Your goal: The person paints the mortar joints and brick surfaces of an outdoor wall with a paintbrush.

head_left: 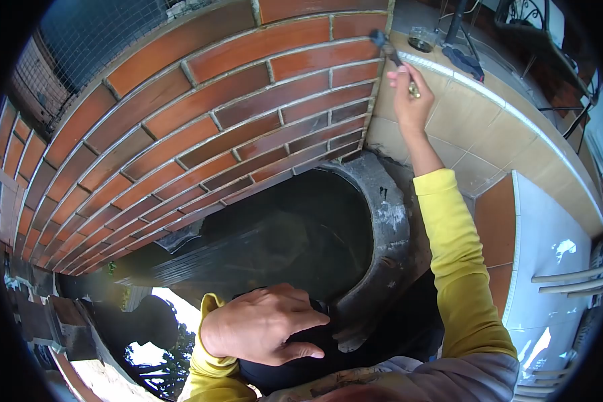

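Note:
My right hand (412, 94) is closed around the handle of a paintbrush (387, 47). Its dark bristles are up against the right end of the brick wall (248, 94), near the corner with the tiled ledge. A small glass jar (420, 41) with dark contents stands on the ledge just right of the bristles. Low in the view, my left hand (268, 325) hovers in front of my body with its back upward. Its thumb and index finger are apart and nothing shows between them; the other fingers are curled partly out of sight.
Below the wall lies a pond of dark water (281, 234) with a curved concrete rim (388, 228). A dark cloth (463, 61) and metal furniture legs stand on the ledge side. Pale pipes (573, 281) project at the right, and wire mesh (107, 33) rises behind the wall.

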Demonstrator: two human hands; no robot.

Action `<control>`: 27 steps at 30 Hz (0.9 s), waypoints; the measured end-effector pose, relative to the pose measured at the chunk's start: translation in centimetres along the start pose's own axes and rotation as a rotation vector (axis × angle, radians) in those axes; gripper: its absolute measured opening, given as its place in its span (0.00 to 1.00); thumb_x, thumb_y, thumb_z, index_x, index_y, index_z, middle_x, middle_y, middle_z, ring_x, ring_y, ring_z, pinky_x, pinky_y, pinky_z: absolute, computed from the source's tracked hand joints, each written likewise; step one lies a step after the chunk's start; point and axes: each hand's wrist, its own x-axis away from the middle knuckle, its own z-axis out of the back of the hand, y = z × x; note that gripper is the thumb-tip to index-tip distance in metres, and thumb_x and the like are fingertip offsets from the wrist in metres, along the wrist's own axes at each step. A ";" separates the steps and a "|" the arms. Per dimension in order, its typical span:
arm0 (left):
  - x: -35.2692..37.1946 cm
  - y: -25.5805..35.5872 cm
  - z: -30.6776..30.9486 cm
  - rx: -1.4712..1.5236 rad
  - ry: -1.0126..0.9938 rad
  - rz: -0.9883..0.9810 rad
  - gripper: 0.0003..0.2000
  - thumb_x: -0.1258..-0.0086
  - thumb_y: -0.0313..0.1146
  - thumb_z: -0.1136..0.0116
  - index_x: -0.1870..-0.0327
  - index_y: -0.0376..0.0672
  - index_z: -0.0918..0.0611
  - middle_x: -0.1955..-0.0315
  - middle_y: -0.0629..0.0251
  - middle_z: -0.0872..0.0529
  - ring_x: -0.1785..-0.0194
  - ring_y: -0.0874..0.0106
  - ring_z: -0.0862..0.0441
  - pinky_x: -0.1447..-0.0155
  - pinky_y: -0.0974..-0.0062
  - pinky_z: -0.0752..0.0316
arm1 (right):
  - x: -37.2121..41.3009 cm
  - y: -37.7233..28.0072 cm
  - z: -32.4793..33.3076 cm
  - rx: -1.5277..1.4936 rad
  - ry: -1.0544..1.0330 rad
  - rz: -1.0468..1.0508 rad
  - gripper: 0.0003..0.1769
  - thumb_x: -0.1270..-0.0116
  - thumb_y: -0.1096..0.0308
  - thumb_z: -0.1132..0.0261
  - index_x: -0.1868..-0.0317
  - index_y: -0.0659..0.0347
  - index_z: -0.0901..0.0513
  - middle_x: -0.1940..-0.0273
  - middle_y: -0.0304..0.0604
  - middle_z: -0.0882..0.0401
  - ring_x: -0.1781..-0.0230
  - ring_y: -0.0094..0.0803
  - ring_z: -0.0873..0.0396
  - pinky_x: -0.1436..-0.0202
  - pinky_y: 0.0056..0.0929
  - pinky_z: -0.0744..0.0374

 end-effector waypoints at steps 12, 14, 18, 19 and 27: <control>-2.4 0.0 -0.6 -0.048 -0.005 0.004 0.23 0.39 0.45 0.22 0.51 0.36 0.13 0.69 0.59 0.13 0.63 0.60 0.14 0.57 0.65 0.19 | 10.4 -6.0 -8.2 -0.097 -0.447 0.460 0.14 0.26 0.69 0.34 0.45 0.67 0.15 0.62 0.52 0.10 0.63 0.40 0.10 0.58 0.35 0.13; -1.6 0.0 -0.6 -0.022 -0.016 0.028 0.22 0.35 0.47 0.26 0.51 0.37 0.14 0.69 0.59 0.14 0.61 0.58 0.15 0.52 0.62 0.19 | 7.1 -2.6 -5.2 -0.110 -0.374 0.125 0.14 0.24 0.65 0.34 0.44 0.62 0.14 0.62 0.46 0.08 0.64 0.30 0.10 0.61 0.28 0.14; -0.7 0.1 0.0 -0.015 0.028 -0.025 0.22 0.37 0.46 0.24 0.52 0.35 0.13 0.70 0.59 0.12 0.64 0.60 0.15 0.54 0.63 0.19 | -1.6 5.1 3.7 0.111 -0.029 -0.095 0.15 0.22 0.65 0.37 0.45 0.67 0.14 0.65 0.44 0.09 0.66 0.23 0.13 0.63 0.24 0.17; -0.7 0.1 0.0 -0.001 0.009 -0.022 0.22 0.37 0.46 0.24 0.52 0.36 0.13 0.70 0.59 0.12 0.64 0.60 0.15 0.54 0.63 0.19 | -2.1 4.5 4.9 0.240 0.030 -0.082 0.15 0.22 0.65 0.37 0.46 0.68 0.14 0.65 0.45 0.09 0.67 0.24 0.13 0.63 0.25 0.17; -2.8 -0.3 -0.6 -0.027 -0.018 -0.021 0.22 0.38 0.45 0.23 0.52 0.37 0.13 0.69 0.58 0.13 0.64 0.59 0.15 0.55 0.63 0.19 | 7.6 -2.8 -6.0 0.274 -0.246 0.569 0.16 0.27 0.68 0.34 0.46 0.72 0.17 0.65 0.55 0.14 0.68 0.46 0.14 0.62 0.44 0.16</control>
